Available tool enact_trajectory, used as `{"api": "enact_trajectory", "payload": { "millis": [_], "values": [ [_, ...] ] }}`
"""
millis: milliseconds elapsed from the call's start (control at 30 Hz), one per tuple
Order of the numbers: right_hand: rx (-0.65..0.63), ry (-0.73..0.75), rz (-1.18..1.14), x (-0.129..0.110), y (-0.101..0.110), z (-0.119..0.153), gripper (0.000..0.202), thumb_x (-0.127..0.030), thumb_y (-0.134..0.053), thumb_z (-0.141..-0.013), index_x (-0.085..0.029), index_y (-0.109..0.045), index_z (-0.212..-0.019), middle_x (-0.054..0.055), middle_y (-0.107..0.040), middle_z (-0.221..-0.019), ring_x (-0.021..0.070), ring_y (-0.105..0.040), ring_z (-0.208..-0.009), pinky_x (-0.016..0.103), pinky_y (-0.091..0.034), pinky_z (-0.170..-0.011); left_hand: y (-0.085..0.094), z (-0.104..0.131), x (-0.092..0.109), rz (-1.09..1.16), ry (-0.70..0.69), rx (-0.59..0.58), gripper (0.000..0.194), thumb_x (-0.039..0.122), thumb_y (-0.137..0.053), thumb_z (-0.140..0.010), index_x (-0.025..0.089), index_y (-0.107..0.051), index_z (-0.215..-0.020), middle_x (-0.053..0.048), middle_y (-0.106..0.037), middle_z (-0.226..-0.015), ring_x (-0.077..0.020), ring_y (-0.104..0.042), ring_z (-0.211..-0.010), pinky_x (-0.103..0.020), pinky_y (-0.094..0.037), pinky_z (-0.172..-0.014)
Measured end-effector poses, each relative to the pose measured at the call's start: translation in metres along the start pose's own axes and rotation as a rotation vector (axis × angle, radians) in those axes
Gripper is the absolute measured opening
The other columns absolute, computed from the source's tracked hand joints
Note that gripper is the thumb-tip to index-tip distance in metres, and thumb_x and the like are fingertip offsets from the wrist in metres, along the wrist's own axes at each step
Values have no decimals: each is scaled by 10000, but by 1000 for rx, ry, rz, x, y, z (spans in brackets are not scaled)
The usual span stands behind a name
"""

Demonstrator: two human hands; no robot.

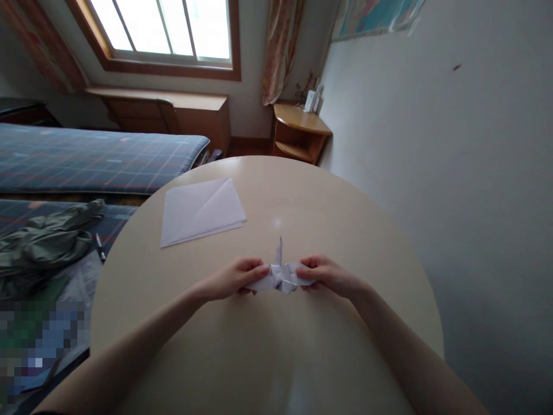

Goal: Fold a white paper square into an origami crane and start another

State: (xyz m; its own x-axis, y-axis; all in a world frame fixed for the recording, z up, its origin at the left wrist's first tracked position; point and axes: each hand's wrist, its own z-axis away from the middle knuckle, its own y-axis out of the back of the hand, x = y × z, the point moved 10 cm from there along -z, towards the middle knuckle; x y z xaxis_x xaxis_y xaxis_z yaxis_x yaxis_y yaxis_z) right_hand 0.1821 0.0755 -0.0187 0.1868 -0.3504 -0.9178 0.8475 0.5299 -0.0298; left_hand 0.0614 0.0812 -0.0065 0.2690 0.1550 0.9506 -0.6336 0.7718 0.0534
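Head view: a folded paper model (280, 275) sits low over the round cream bench (302, 190), a little below the middle of its top. The left hand (235, 278) pinches the model's end at nine o'clock, thumb and fingers closed on the paper; the right hand (326, 274) pinches the opposite end at three o'clock in the same closed grip. A thin point of the model stands up at twelve o'clock between the two hands. Whether the underside touches the bench cannot be told.

The model looks very light, thin and soft along its layers, stiff only where the creases stack. It would likely crush or tear under a hard squeeze and slide easily on the glossy top, so the flat ends, where the fingers already sit, seem the safest places to hold; the raised point looks the most fragile part.

At eleven o'clock from the hands, well apart, lies a folded white sheet (201, 212), flat on the bench. The bench's rim curves away at three o'clock near the grey wall (453, 173), and at nine o'clock it drops off toward a bed with a plaid cover (86, 158), a green garment (43, 242) and a pen (99, 246). Open room lies toward twelve o'clock and between the forearms at six o'clock; the right side looks tighter against the wall.
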Motion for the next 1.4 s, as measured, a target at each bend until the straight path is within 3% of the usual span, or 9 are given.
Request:
{"api": "enact_trajectory", "payload": {
  "millis": [300,467,667,767,867,1000,1133,1233,1400],
  "values": [
    [181,-4,90,-1,21,0,448,-577,-642,-656,-139,-549,-645,-17,-498,-542,81,-430,-479,211,-281,-442,4,1,0,138,59,87,475,607,-587,-693,142,-490,-671,47,-502,-481,-44,-394,-369,-160,-290,-366],
    [804,509,567,-62,42,41,479,-609,-384,-836,-179,-566,-946,105,-592,-956,237,-519,-913,381,-408,-806,22,3,-6,208,89,285,417,502,-590,-690,89,-608,-744,-45,-643,-579,-50,-417,-318,-168,-253,-315],
    [1025,786,1026,-90,-2,74,801,-662,-379,-808,-175,-144,-1399,185,-281,-1387,331,-257,-1278,507,-222,-997,16,5,-7,296,66,330,434,465,-563,-703,42,-650,-743,-139,-695,-704,-112,-553,-352,-175,-263,-310],
    [961,772,1068,-91,-10,70,707,-667,-364,-810,-195,-311,-1332,165,-354,-1339,326,-312,-1236,492,-245,-963,9,6,-7,331,72,319,451,479,-570,-696,35,-645,-724,-161,-696,-726,-140,-591,-389,-179,-288,-324],
    [886,681,971,-83,-4,58,374,-546,-453,-845,-216,-572,-976,108,-561,-1088,277,-468,-1039,444,-302,-870,2,6,-5,332,72,279,479,508,-585,-692,34,-639,-733,-164,-690,-710,-145,-597,-401,-176,-281,-325],
    [765,598,662,-69,11,41,269,-413,-496,-855,-217,-546,-677,45,-587,-737,206,-506,-765,363,-360,-735,-4,5,0,238,23,209,590,621,-489,-746,53,-634,-675,-123,-656,-591,-140,-572,-373,-180,-246,-309],
    [651,477,402,-52,24,27,309,-456,-514,-810,-214,-512,-619,8,-475,-640,160,-421,-614,303,-347,-598,26,12,10,-9,-120,462,627,641,-383,-810,114,-550,-515,4,-470,-388,-64,-403,-317,-181,-259,-351],
    [569,426,323,-43,25,19,343,-507,-522,-784,-206,-514,-619,-3,-452,-640,150,-417,-615,296,-341,-602,38,17,23,-73,-264,548,485,577,-439,-828,133,-560,-675,24,-484,-514,-72,-424,-452,-179,-323,-440],
    [493,410,313,-36,21,11,374,-543,-505,-790,-198,-533,-649,5,-483,-669,152,-441,-652,293,-349,-621,22,14,35,-105,-392,391,350,484,-479,-852,160,-546,-965,-26,-535,-825,-125,-467,-729,-204,-391,-595]
  ]
}}
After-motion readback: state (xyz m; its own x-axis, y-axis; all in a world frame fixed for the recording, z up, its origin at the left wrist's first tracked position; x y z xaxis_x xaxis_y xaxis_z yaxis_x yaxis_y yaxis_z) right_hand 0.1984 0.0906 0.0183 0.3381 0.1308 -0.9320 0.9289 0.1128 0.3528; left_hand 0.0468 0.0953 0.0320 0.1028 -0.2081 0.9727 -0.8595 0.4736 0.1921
